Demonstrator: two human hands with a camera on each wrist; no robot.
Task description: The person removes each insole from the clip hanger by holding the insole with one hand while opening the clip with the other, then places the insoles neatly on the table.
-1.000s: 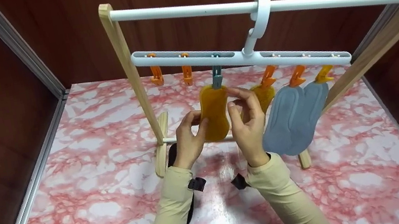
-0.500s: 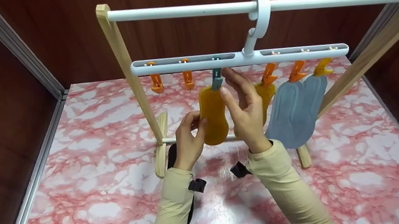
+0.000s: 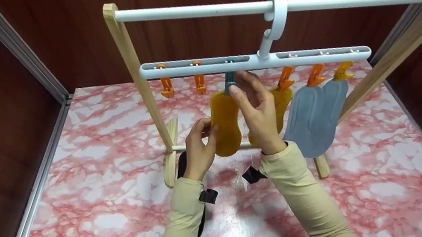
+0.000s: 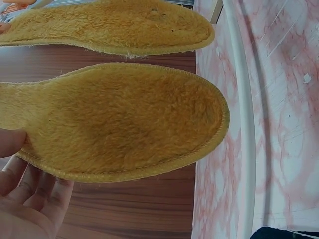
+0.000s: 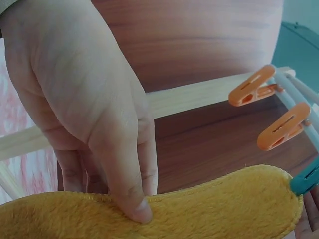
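A mustard-yellow fleecy insole (image 3: 225,124) hangs heel-up from a teal clothespin (image 3: 230,80) on a white clip hanger (image 3: 193,67). My left hand (image 3: 200,148) pinches the insole's left edge, thumb on the front and fingers behind, as the right wrist view also shows. At the insole's top right, my right hand (image 3: 260,114) pinches the teal clothespin; its thumb lies over the lower end and its fingers are behind. In the left wrist view the insole's rounded toe end (image 4: 149,119) hangs free, with a second yellow insole (image 4: 124,27) beyond it.
Left on the hanger are two orange clothespins (image 3: 200,85) holding nothing. To the right, a pair of blue-grey insoles (image 3: 311,122) hangs from an orange and a yellow clip (image 3: 342,71). The hanger hooks over the white rail (image 3: 347,2) of a wooden stand (image 3: 138,75).
My right hand has gone from the insole's right edge up to the teal clothespin, its thumb now over it. The left end of the hanger has dipped slightly; my left hand stays put.
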